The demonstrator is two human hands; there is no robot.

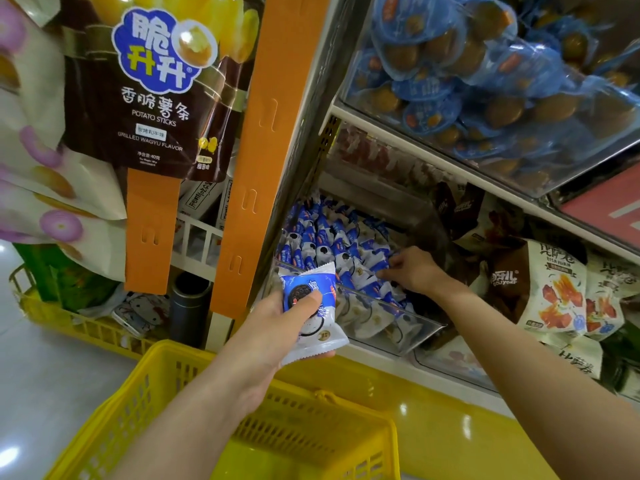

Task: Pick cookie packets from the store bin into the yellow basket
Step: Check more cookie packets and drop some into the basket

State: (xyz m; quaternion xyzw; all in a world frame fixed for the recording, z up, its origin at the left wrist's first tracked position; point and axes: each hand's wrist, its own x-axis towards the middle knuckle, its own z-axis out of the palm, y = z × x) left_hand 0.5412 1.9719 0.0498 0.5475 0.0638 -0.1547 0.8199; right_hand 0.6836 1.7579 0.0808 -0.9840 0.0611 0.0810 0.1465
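White-blue plastic cookie packet (320, 336) gripped upright in left hand (273, 317), held above far rim of yellow mesh basket (152, 386). Right hand (414, 271) curled into clear bin (381, 301); hold undetermined.

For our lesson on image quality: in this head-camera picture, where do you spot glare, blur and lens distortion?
Head view: glare spots on the glossy yellow shelf base; the onion-ring bags at the left edge are blurred; the wide lens makes the orange strip lean; the cookie packet in the left hand is fairly sharp.
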